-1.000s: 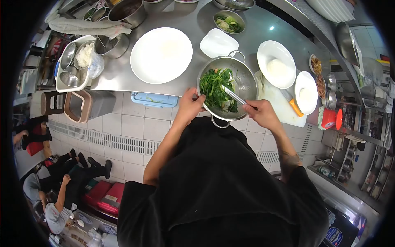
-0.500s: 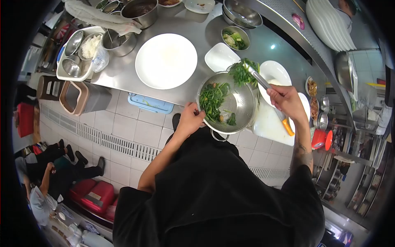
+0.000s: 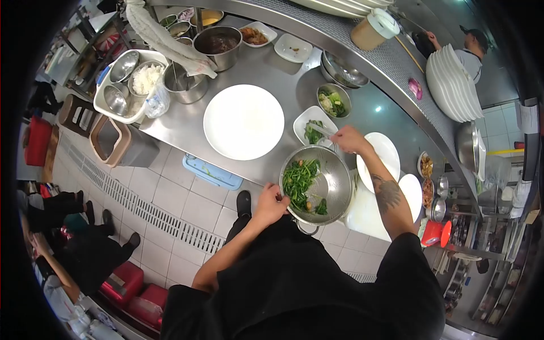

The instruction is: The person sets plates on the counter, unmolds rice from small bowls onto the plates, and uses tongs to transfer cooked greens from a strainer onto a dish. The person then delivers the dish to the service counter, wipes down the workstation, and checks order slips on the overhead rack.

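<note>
My left hand point(image 3: 272, 205) is closed on the near-left rim of a steel colander point(image 3: 338, 190), which is tilted at the counter's edge. Cooked leafy greens point(image 3: 301, 180) lie in its left part, with a smaller clump near the bottom. My right hand point(image 3: 349, 140) grips metal tongs point(image 3: 321, 130), their tips down in a white square bowl point(image 3: 302, 120) just behind the colander. Between the tips, a portion of greens point(image 3: 312, 134) sits in that bowl. A large white round plate point(image 3: 243, 122) stands to the left.
A steel bowl of greens and garlic point(image 3: 334, 102) is behind the square bowl. White plates point(image 3: 381, 156) and a cutting board point(image 3: 362, 211) lie to the right. A white basket point(image 3: 131, 116) holds bowls and rice. A shelf point(image 3: 340, 34) overhangs the back; a person point(image 3: 473, 54) stands beyond.
My right hand has carried the greens in the tongs from above the colander's far rim left into the square bowl. My left hand stays on the colander. The view has shifted.
</note>
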`<action>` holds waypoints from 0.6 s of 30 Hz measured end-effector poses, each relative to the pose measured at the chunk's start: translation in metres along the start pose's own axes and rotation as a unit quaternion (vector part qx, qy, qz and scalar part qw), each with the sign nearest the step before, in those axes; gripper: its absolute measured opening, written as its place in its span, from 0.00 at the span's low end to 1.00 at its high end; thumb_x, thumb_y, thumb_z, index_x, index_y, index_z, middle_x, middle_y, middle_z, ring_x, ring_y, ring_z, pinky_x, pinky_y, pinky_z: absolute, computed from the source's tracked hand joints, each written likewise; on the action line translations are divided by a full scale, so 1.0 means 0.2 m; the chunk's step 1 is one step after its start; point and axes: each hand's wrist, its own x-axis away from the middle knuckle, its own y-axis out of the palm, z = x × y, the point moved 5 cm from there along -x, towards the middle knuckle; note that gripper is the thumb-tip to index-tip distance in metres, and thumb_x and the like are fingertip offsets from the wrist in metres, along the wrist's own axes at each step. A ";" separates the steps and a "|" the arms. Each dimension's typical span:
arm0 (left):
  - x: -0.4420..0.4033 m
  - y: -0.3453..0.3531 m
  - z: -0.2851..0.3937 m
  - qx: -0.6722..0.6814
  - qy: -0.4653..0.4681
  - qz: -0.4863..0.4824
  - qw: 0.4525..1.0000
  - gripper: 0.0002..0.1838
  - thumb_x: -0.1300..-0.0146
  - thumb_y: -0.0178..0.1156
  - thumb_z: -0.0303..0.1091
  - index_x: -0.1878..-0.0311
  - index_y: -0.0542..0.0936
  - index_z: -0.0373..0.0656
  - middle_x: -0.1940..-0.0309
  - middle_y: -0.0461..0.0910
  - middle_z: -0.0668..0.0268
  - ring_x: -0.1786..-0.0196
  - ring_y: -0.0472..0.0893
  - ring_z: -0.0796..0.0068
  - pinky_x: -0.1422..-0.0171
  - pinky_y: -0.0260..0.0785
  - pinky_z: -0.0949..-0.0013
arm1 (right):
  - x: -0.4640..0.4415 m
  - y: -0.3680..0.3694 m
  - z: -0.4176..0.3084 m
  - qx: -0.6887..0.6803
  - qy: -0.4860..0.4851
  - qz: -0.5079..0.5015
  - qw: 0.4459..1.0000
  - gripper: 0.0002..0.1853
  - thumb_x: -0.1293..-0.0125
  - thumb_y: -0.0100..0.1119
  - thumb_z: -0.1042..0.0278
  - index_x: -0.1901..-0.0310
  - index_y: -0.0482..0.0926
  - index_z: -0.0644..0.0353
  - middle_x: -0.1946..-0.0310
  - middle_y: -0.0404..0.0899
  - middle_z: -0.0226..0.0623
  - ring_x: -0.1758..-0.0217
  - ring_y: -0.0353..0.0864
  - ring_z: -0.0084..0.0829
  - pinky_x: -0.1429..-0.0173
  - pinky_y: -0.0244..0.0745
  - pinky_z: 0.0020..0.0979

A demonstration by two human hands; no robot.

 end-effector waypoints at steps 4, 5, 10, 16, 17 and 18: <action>-0.01 0.00 0.00 0.013 -0.010 -0.006 1.000 0.13 0.43 0.61 0.25 0.76 0.67 0.29 0.60 0.66 0.53 0.71 0.79 0.61 0.77 0.79 0.65 | -0.07 0.00 -0.06 0.136 -0.051 0.045 0.988 0.24 0.41 0.60 0.51 0.83 0.79 0.65 0.91 0.73 0.38 0.88 0.74 0.35 0.77 0.71 0.37; -0.01 0.00 0.00 0.028 -0.008 -0.003 1.000 0.13 0.43 0.61 0.25 0.76 0.67 0.29 0.60 0.66 0.52 0.71 0.79 0.61 0.77 0.79 0.65 | -0.08 -0.01 -0.06 0.146 -0.037 0.003 0.989 0.24 0.41 0.60 0.51 0.84 0.79 0.65 0.91 0.73 0.37 0.88 0.74 0.34 0.77 0.72 0.36; 0.00 -0.01 0.01 0.047 -0.020 -0.003 0.999 0.13 0.43 0.60 0.25 0.77 0.67 0.30 0.59 0.66 0.52 0.70 0.79 0.61 0.77 0.79 0.64 | -0.01 -0.10 -0.11 0.202 0.002 -0.058 0.978 0.24 0.42 0.61 0.50 0.81 0.80 0.66 0.84 0.79 0.44 0.82 0.80 0.37 0.71 0.76 0.36; -0.04 0.01 -0.09 0.033 -0.025 -0.048 0.998 0.11 0.41 0.60 0.27 0.72 0.71 0.29 0.57 0.66 0.53 0.68 0.79 0.64 0.73 0.81 0.66 | 0.28 -0.24 -0.08 0.319 -0.032 0.075 0.944 0.24 0.41 0.60 0.48 0.64 0.83 0.68 0.67 0.82 0.56 0.66 0.83 0.49 0.59 0.77 0.42; -0.02 0.01 -0.08 0.037 -0.035 -0.047 0.998 0.11 0.41 0.60 0.27 0.71 0.71 0.29 0.56 0.66 0.54 0.67 0.79 0.65 0.72 0.82 0.67 | 0.37 -0.26 -0.09 0.274 -0.035 0.080 0.958 0.23 0.40 0.59 0.50 0.61 0.83 0.68 0.67 0.83 0.54 0.65 0.84 0.47 0.59 0.78 0.43; -0.02 0.00 -0.04 0.048 -0.036 -0.033 0.998 0.11 0.39 0.61 0.27 0.70 0.70 0.30 0.53 0.66 0.56 0.64 0.80 0.67 0.69 0.83 0.68 | 0.44 -0.31 -0.13 0.231 -0.042 0.090 0.968 0.22 0.39 0.59 0.52 0.59 0.84 0.67 0.68 0.84 0.52 0.65 0.85 0.45 0.59 0.78 0.43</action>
